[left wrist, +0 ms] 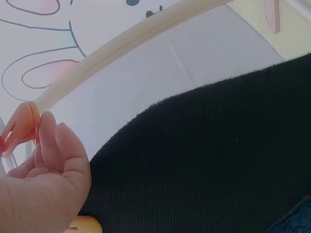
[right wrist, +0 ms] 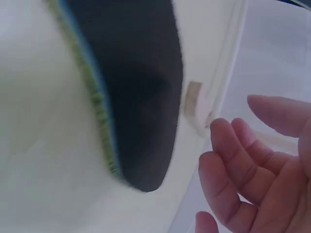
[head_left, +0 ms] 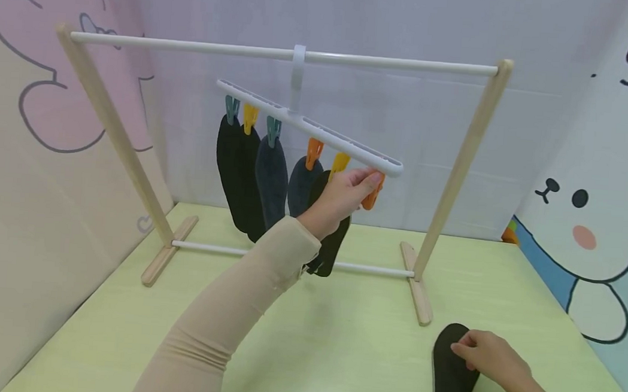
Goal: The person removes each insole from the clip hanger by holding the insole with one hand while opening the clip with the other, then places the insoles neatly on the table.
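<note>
My left hand [head_left: 340, 200] pinches the orange clothespin [head_left: 371, 196] at the near right end of a white clip hanger [head_left: 349, 147]. In the left wrist view that clothespin [left wrist: 22, 121] sits between thumb and fingers, with no insole in it. Dark insoles hang from the other clips, among them a black one [head_left: 334, 254] partly behind my left wrist and a blue-grey one [head_left: 272, 172]. At lower right, my right hand [head_left: 498, 360] is above a black insole [head_left: 450, 378] on the table. The right wrist view shows its fingers loosely bent, apart from the insole [right wrist: 141, 92].
The hanger hooks over the white top rod [head_left: 193, 46] of a wooden rack with slanted posts [head_left: 464, 163] and feet [head_left: 416, 286]. A lower rod [head_left: 374, 270] crosses near the pale yellow-green table [head_left: 348, 348]. Curtains with cartoon animals stand around it.
</note>
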`<state>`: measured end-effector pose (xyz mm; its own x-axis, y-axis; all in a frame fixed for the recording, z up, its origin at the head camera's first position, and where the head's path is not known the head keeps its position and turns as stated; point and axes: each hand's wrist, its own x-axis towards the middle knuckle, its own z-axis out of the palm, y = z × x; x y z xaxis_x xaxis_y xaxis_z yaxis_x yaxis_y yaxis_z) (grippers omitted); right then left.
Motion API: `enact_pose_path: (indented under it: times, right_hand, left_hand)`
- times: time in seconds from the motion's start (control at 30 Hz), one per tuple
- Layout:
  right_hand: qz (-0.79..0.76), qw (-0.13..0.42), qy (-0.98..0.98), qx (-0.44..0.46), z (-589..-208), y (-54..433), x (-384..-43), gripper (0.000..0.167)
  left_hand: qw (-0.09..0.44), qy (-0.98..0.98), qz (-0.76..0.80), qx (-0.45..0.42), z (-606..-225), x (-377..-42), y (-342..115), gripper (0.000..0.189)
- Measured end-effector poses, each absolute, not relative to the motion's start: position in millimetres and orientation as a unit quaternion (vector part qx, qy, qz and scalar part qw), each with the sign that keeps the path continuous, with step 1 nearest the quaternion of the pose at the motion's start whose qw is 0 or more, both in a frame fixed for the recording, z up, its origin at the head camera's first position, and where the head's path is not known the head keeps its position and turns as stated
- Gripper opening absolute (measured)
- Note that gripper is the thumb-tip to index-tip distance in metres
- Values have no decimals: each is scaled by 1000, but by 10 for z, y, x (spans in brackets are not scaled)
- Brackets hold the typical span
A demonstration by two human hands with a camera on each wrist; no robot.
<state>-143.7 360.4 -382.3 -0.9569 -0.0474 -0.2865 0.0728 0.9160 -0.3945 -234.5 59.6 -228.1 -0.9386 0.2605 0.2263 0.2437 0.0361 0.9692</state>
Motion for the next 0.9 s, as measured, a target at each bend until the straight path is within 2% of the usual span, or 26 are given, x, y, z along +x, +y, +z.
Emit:
enact_pose_path:
  times: [0.27,0.47,0.77,0.9]
  right_hand:
    - [-256,99,961,-43,-3699,3265,-1538,17]
    - [-288,92,952,-57,-3689,3155,-1538,17]
    - [-301,92,947,-56,-3666,3140,-1593,19]
    - [-308,87,946,-55,-3671,3129,-1593,19]
  left_hand:
    - [8,739,653,164,-2204,-2293,541,34]
    - [-3,755,633,171,-2190,-2303,494,32]
    - [-112,791,591,109,-2248,-2380,339,28]
    - [-139,791,588,96,-2254,-2403,318,28]
